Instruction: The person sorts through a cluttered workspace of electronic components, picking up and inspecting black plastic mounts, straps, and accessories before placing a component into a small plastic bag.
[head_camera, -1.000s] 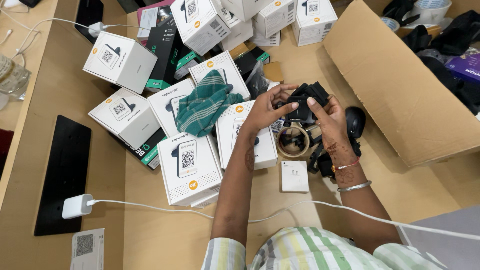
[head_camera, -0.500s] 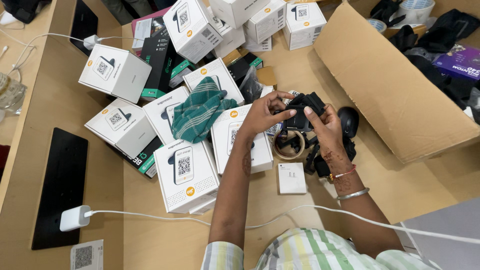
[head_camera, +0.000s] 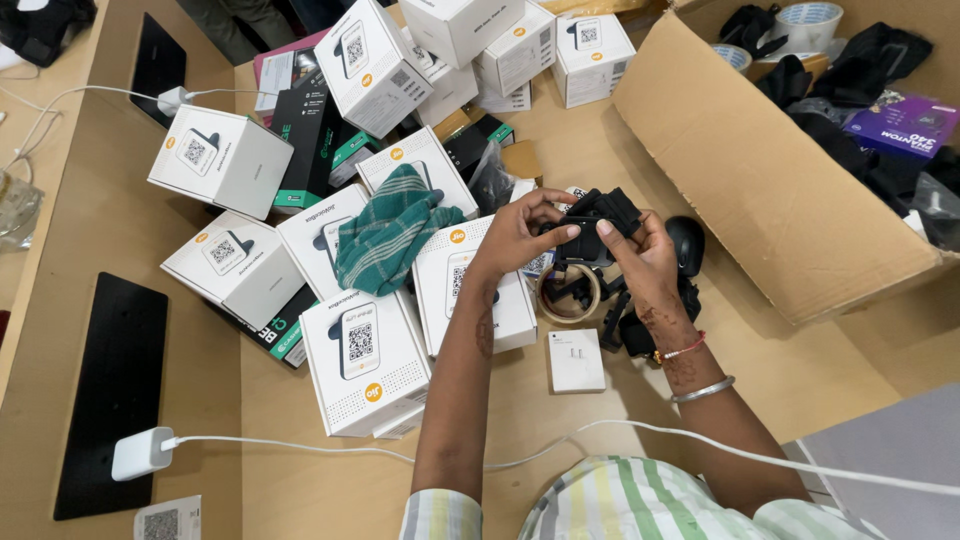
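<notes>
Hands met over the middle of the tan wooden table (head_camera: 800, 400), both closed on one small black plastic device (head_camera: 592, 228). Left hand (head_camera: 515, 238) came in from the left side, thumb and fingertips pinched on the device's near-left edge. Right hand (head_camera: 645, 262) sat below and to the right, fingers curled up under the body, forefinger laid across the top face. Held clear of the table, tilted, long axis running roughly lower left to upper right, upper end pointing toward the big open brown cardboard carton (head_camera: 770, 170). Neither hand clearly nearer: both in contact, the device lodged between the two sets of fingers. Whether a second black piece hung from it could not be told against the dark clutter beneath.

Directly below the hands lay a roll of clear packing tape (head_camera: 568, 293), flat, and a heap of more black plastic parts (head_camera: 635, 325) just beside a rounded black mouse-like object (head_camera: 687, 240). Nearer the body lay a small flat white box (head_camera: 576, 360), apart from the hands. Left of the left wrist stood white cube-shaped cartons with printed code squares (head_camera: 365, 355), a green checked cloth (head_camera: 385, 235) draped over two of them. Across the near edge ran a white cable (head_camera: 300, 445) from a white charger block (head_camera: 140, 452).
</notes>
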